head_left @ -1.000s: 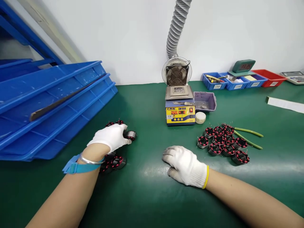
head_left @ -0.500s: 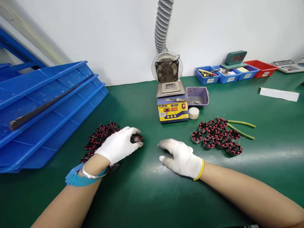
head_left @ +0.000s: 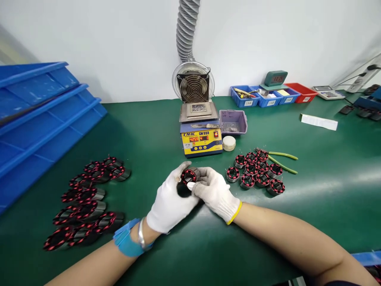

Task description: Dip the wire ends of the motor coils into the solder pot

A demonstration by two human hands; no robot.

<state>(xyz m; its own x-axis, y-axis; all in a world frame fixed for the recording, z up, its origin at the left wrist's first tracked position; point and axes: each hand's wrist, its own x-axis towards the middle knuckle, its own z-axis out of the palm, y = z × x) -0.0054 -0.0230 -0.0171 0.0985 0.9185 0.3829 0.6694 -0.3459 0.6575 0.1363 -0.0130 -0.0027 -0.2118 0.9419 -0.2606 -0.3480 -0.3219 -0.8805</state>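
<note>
Since the earlier frame, the wound ring (head_left: 194, 173) had moved to frame centre, where left hand (head_left: 172, 199) and right hand (head_left: 213, 191) both clamped it; slackened grip could have dropped it.

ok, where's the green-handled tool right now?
Head view, right of centre: the green-handled tool lies on the green tabletop, at the far right edge of the cluster of red-and-black rings beyond the right hand.
</note>
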